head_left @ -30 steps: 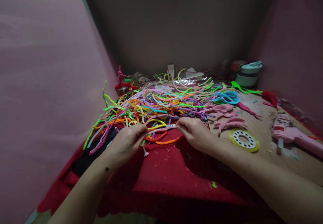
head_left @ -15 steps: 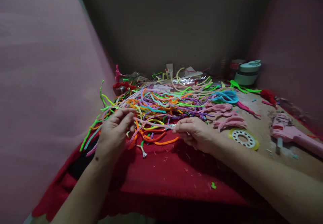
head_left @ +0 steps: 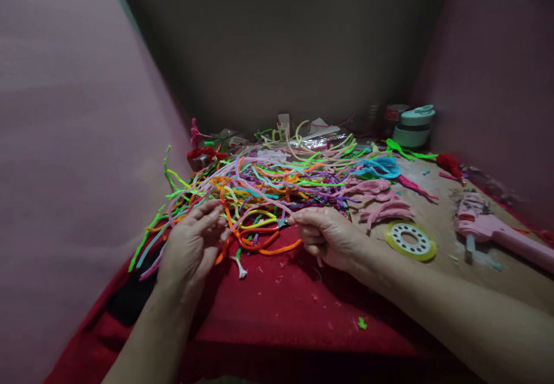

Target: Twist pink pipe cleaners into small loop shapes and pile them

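Note:
My right hand (head_left: 329, 237) pinches a pale pink pipe cleaner (head_left: 277, 201) between thumb and fingertips. From those fingers the strand runs up and left over the pile, and a short pink end pokes out below the hand. My left hand (head_left: 193, 251) is beside the pile's front left, its fingers loosely bent and the thumb apart, with nothing visibly gripped. Between the hands lies a cutting tool with red-orange handles (head_left: 259, 247) and a small metal head (head_left: 282, 222). Many coloured pipe cleaners (head_left: 259, 179) are heaped behind it.
Right of the heap are bent pink pieces (head_left: 387, 214), a blue looped bundle (head_left: 378, 168), a yellow tape roll (head_left: 411, 241) and a pink glue gun (head_left: 489, 228). A mint-lidded container (head_left: 414, 127) stands at the back. Scraps dot the red cloth (head_left: 277, 309).
My left hand has come off the pink pipe cleaner, and its fingers have spread. My right hand keeps its pinch on the strand, which now slants up and left. The view has shifted slightly.

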Demonstrator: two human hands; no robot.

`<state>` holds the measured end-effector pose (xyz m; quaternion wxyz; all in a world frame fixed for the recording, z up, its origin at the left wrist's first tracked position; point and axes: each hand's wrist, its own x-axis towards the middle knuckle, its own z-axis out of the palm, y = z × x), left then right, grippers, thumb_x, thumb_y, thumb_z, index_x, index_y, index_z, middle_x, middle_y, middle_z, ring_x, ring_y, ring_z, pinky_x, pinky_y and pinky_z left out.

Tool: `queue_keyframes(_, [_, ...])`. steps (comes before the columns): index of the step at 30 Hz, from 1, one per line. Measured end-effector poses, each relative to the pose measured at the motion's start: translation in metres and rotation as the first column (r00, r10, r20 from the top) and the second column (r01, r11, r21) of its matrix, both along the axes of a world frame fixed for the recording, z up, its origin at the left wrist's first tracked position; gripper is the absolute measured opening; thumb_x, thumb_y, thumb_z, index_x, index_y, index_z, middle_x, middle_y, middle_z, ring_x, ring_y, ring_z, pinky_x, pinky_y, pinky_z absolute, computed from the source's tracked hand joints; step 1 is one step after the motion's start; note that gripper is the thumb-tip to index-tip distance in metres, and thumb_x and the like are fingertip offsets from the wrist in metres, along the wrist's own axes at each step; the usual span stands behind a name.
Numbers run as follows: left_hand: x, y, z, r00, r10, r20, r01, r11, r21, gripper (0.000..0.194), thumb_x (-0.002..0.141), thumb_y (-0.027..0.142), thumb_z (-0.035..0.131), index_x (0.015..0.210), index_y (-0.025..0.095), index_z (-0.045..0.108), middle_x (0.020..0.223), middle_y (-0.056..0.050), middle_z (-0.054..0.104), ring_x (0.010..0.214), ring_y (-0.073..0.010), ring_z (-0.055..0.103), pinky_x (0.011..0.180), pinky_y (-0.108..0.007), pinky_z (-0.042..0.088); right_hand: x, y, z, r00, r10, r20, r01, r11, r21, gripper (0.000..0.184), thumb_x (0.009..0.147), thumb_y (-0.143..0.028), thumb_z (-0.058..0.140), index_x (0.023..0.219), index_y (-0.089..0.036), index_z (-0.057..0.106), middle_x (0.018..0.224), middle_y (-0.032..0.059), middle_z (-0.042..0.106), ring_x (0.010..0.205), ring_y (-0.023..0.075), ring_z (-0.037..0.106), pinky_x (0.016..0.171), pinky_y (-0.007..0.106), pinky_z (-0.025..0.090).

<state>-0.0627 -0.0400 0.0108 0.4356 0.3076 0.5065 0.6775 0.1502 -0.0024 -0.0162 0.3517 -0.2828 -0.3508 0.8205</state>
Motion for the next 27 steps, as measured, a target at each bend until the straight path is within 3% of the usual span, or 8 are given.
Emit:
queue_keyframes(3, [0.017, -0.005, -0.004, 0.964, -0.252, -0.088, 0.234, 0.955, -0.18, 0.028, 0.064, 0.016, 0.07, 0.091, 0.013, 0.062, 0.067, 0.001, 0.057, 0.048, -0.0052, 0.048, 0.042, -0.017, 0.039, -0.001, -0.001, -0.003, 0.999, 0.05, 0.016, -0.05, 0.999, 0.015, 0.012, 0.068, -0.024, 0.059, 0.071, -0.012, 0.057, 0.041, -0.0111, 0.028, 0.036, 0.0019, 0.013, 0.037, 0.02, 0.008])
queue_keyframes(6, [0.035, -0.008, -0.006, 0.909, -0.372, -0.189, 0.334, 0.92, -0.203, 0.019, 0.07, 0.028, 0.067, 0.083, 0.013, 0.064, 0.058, 0.002, 0.054, 0.047, -0.0049, 0.044, 0.043, -0.016, 0.035, -0.002, -0.005, -0.005, 0.993, 0.112, 0.041, -0.114, 0.992, 0.062, 0.011, 0.068, -0.023, 0.06, 0.07, -0.013, 0.057, 0.041, -0.0098, 0.033, 0.035, 0.002, 0.016, 0.037, 0.021, 0.008])
queue_keyframes(12, [0.045, -0.008, 0.0, 0.881, -0.342, -0.327, 0.3, 0.938, -0.173, 0.016, 0.075, 0.029, 0.061, 0.075, 0.013, 0.061, 0.055, 0.002, 0.052, 0.048, -0.0059, 0.043, 0.044, -0.017, 0.034, -0.003, -0.009, -0.003, 0.989, 0.132, 0.072, -0.137, 0.988, 0.072, 0.009, 0.066, -0.02, 0.06, 0.063, -0.014, 0.054, 0.039, -0.0098, 0.034, 0.032, 0.0019, 0.016, 0.035, 0.021, 0.006])
queue_keyframes(15, [0.045, -0.009, 0.0, 0.842, -0.429, -0.326, 0.378, 0.902, -0.21, 0.016, 0.072, 0.025, 0.065, 0.083, 0.015, 0.063, 0.061, 0.001, 0.054, 0.051, -0.0068, 0.046, 0.046, -0.017, 0.036, -0.002, -0.007, -0.003, 0.991, 0.118, 0.065, -0.121, 0.991, 0.051, 0.009, 0.067, -0.02, 0.059, 0.063, -0.014, 0.053, 0.04, -0.01, 0.033, 0.033, 0.0018, 0.016, 0.035, 0.021, 0.006])
queue_keyframes(19, [0.049, -0.007, -0.003, 0.774, -0.506, -0.381, 0.445, 0.862, -0.242, 0.017, 0.076, 0.03, 0.062, 0.08, 0.013, 0.064, 0.063, 0.0, 0.055, 0.054, -0.0067, 0.047, 0.049, -0.018, 0.038, -0.001, -0.007, -0.004, 0.989, 0.132, 0.061, -0.136, 0.988, 0.076, 0.012, 0.068, -0.022, 0.061, 0.064, -0.015, 0.053, 0.039, -0.0101, 0.032, 0.033, 0.002, 0.016, 0.035, 0.02, 0.006])
queue_keyframes(23, [0.054, 0.003, 0.001, 0.805, -0.471, -0.361, 0.427, 0.882, -0.199, 0.019, 0.077, 0.033, 0.06, 0.076, 0.014, 0.06, 0.063, 0.0, 0.057, 0.052, -0.0071, 0.049, 0.049, -0.018, 0.039, -0.001, -0.009, -0.004, 0.986, 0.147, 0.078, -0.155, 0.982, 0.105, 0.015, 0.068, -0.023, 0.062, 0.062, -0.015, 0.051, 0.04, -0.0092, 0.035, 0.033, 0.002, 0.019, 0.034, 0.018, 0.008])
queue_keyframes(27, [0.061, 0.018, 0.015, 0.848, -0.351, -0.398, 0.354, 0.933, -0.07, 0.016, 0.078, 0.03, 0.058, 0.077, 0.014, 0.058, 0.065, -0.001, 0.059, 0.055, -0.0085, 0.053, 0.055, -0.02, 0.045, -0.002, -0.006, -0.007, 0.984, 0.163, 0.071, -0.17, 0.979, 0.116, 0.012, 0.07, -0.024, 0.062, 0.067, -0.015, 0.055, 0.044, -0.0069, 0.044, 0.033, 0.0026, 0.025, 0.032, 0.017, 0.014])
